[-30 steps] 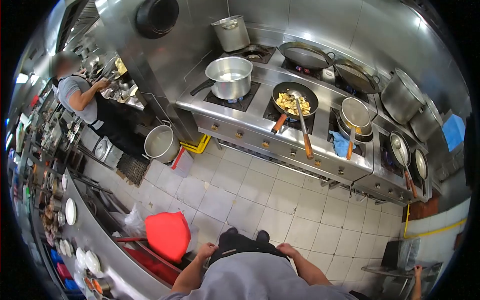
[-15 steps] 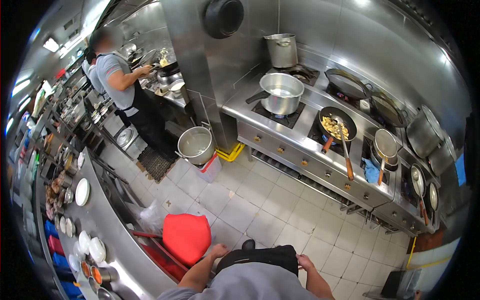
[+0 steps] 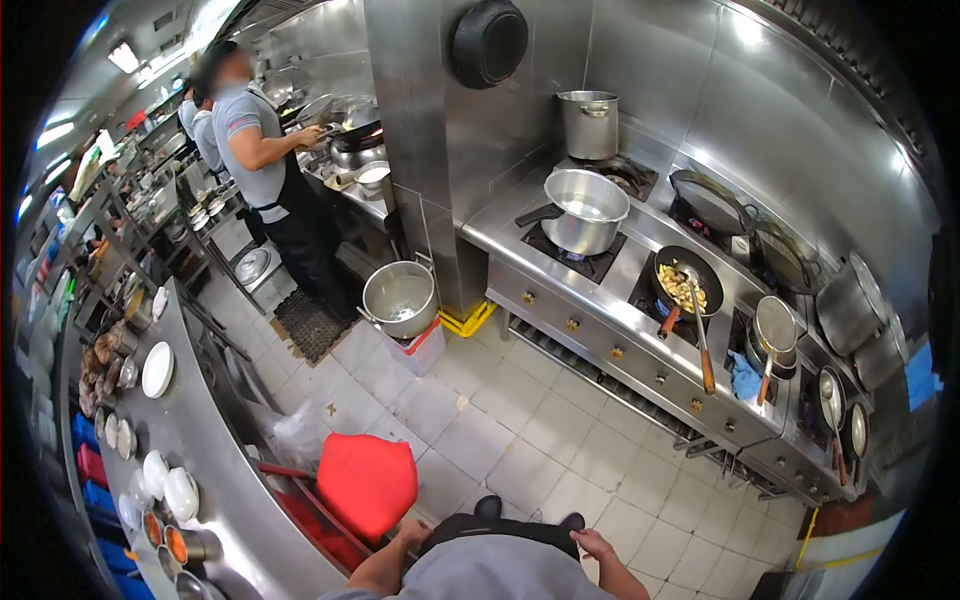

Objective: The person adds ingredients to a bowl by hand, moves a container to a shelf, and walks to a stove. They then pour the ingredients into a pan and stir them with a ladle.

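Head view. Left hand (image 3: 412,533): held low beside the apron (image 3: 500,528), fingers curled inward; no object is seen in it, and whether cloth is pinched cannot be told. Right hand (image 3: 594,543): held at the apron's other side, fingers loosely bent; no object is seen in it, and contact with the cloth cannot be told. Apron: worn, between the two hands.

Change noted: the view has been swung leftward over the last second, the stove (image 3: 620,315) being shifted rightward in it. By judgement, no utensil is being worked.

Beyond the left hand: a red seat (image 3: 367,485), near. Left of that hand: a counter (image 3: 235,500), with a plate (image 3: 158,370) set farther off. Ahead and right of the right hand, well apart: a pan (image 3: 703,268) of food, crossed by a ladle (image 3: 708,370); both are untouched. Far ahead of the left hand: a co-worker (image 3: 262,140), at another stove.
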`<state>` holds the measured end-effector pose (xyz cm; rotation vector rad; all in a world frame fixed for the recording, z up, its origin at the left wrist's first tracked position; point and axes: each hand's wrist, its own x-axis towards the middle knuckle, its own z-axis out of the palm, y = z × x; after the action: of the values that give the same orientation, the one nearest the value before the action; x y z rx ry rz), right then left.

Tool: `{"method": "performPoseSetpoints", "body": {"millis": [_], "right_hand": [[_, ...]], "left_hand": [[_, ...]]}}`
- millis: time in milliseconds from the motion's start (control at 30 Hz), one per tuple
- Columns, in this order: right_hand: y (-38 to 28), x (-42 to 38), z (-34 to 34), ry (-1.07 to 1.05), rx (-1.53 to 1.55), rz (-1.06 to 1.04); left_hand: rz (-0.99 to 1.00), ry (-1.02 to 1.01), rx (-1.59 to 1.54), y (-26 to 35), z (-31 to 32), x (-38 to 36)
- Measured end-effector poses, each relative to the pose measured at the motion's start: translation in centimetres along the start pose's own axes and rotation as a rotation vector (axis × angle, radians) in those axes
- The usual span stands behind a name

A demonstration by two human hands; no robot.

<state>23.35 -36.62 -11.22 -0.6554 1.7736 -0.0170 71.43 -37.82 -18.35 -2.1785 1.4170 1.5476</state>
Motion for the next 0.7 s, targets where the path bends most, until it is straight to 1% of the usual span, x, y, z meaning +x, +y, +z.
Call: {"method": "performPoseSetpoints", "body": {"millis": [67,100,133,233,300,400,467,567,700], "right_hand": [[-1.0,-1.0,-0.3,-0.025,-0.009,0.001],[-1.1,-1.3,-0.3,-0.050,-0.020,-0.006],[0.2,0.1,0.1,-0.052,-0.015,-0.001],[2.9,3.1,1.1,-0.081,0.018,-0.001],[1.8,1.4,1.2,-0.092,0.141,0.014],[1.1,0.0,1.1,-0.037,0.120,-0.011],[2.1,0.8,1.2,-0.013,0.125,-0.009],[3.5,1.2,1.6,0.029,0.124,-0.014],[4.7,0.7,1.7,0.073,0.139,-0.026]], "left_hand": [[0.016,-0.012,-0.008,-0.7,0.8,0.5],[0.032,0.026,0.028,0.2,0.4,0.2],[0.049,0.065,0.065,1.1,-0.1,0.0],[0.077,0.039,0.060,3.5,-2.0,0.2],[0.087,0.033,0.068,4.5,-3.0,0.8],[0.132,0.039,0.034,4.8,-3.8,2.5],[0.147,-0.001,0.046,5.4,-4.3,2.6],[0.146,0.032,0.086,5.5,-5.2,3.8],[0.163,0.004,0.077,5.0,-5.1,5.7]]}}
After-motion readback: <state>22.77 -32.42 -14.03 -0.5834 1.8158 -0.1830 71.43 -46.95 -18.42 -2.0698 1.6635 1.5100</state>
